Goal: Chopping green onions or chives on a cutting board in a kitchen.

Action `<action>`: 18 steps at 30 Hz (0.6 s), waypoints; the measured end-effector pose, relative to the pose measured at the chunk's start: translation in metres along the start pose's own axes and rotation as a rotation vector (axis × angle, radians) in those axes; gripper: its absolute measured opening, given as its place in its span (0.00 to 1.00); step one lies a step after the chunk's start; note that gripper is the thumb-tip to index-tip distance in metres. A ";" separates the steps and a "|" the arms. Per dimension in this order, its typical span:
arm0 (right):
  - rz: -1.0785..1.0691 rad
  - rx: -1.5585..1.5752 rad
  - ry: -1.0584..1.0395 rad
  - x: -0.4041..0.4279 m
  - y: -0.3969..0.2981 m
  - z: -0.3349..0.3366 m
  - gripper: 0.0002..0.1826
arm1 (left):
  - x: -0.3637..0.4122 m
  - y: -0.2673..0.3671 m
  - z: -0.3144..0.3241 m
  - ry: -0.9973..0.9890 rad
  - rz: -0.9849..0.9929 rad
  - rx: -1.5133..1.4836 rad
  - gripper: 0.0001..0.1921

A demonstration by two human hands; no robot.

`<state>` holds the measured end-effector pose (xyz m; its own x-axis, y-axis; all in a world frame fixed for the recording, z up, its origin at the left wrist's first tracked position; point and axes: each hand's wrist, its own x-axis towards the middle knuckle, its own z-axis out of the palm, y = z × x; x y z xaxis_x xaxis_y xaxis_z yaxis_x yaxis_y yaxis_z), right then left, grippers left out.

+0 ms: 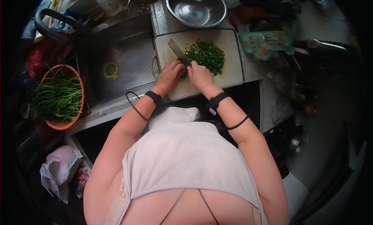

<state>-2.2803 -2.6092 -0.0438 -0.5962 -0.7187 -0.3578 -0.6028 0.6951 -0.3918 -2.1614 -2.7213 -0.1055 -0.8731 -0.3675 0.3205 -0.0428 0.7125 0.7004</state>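
Observation:
A white cutting board with a dark rim (230, 79) lies in front of me, partly over the sink's edge. My right hand (201, 76) is closed around the handle of a kitchen knife (177, 50), whose blade points up and to the left. Beside it, my left hand (172, 73) has its fingers curled down on green stalks at the board's left part; a few thin ends (157, 71) stick out past the hand. A heap of finely chopped greens (207, 57) lies right of the blade. The cutting edge is partly hidden by my fingers.
Left of the board is a steel sink (131, 59) with a yellow-green drain strainer (111, 70) and a faucet (46, 21). An orange bowl (82, 94) of long green stalks stands at the far left. Behind the board sits a steel bowl (196, 9); a green-edged plastic packet (262, 41) lies right.

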 end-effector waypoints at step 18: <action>-0.040 0.055 0.111 -0.019 0.056 -0.021 0.13 | -0.001 0.018 -0.010 -0.071 0.034 0.127 0.19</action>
<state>-2.3142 -2.5558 -0.0408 -0.6291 -0.7375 -0.2456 -0.5994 0.6614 -0.4508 -2.1559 -2.7142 -0.0869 -0.9069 -0.3019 0.2939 -0.0695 0.7952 0.6023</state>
